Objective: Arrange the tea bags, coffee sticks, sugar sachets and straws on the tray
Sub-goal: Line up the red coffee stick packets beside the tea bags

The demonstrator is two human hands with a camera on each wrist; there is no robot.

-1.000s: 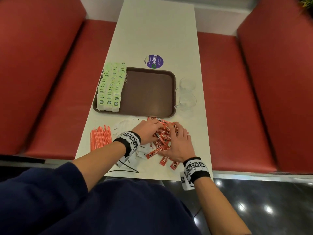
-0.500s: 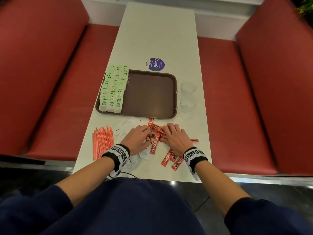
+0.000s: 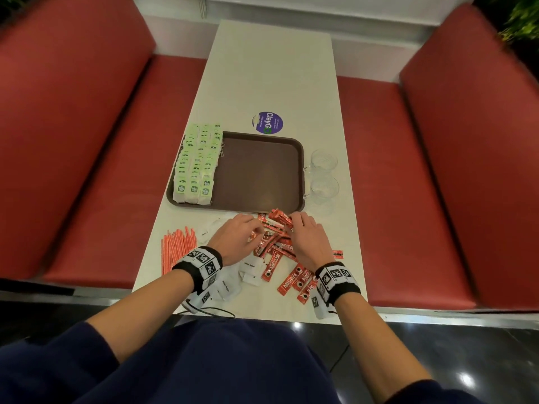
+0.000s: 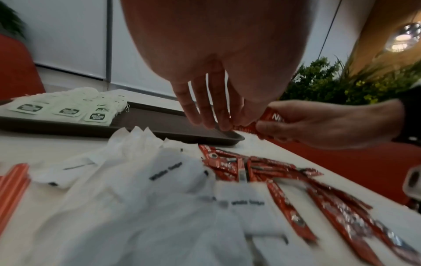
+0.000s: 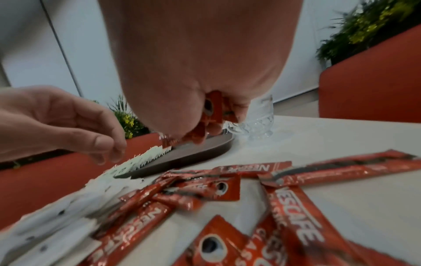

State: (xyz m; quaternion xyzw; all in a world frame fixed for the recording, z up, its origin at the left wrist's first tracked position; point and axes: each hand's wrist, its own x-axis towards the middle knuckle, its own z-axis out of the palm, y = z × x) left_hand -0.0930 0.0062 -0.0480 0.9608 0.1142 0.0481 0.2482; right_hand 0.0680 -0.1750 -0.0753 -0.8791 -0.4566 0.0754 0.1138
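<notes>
Item one: your right hand (image 3: 307, 239) was clamped on a small bunch of red coffee sticks (image 5: 213, 115), lifted just above the loose heap, near the front edge of the tray (image 3: 259, 170).

Item two: your left hand (image 3: 237, 239) hung over the heap with fingers (image 4: 200, 108) nearly straight and pointing down; their tips met the end of the bunch held by the other hand, but whether they pinched it could not be told.

Item three: the remaining coffee sticks (image 3: 287, 277) lay scattered and overlapping on the white table (image 3: 274, 68), between and below your two wrists; one lay apart to the right.

Item four: white sugar sachets (image 4: 164, 172) lay piled on the table just left of the coffee heap, partly under your left wrist.

Item five: orange straws (image 3: 175, 247) lay in a loose bundle on the table, left of the sachets and off the tray.

Item six: green-labelled tea bags (image 3: 198, 164) stood in overlapping rows along the left side of the brown tray; the rest of the tray floor was bare.

Item seven: two clear glass cups (image 3: 323, 176) stood on the table just right of the tray. A round purple sticker (image 3: 270, 123) sat on the table just beyond the tray's far edge.
</notes>
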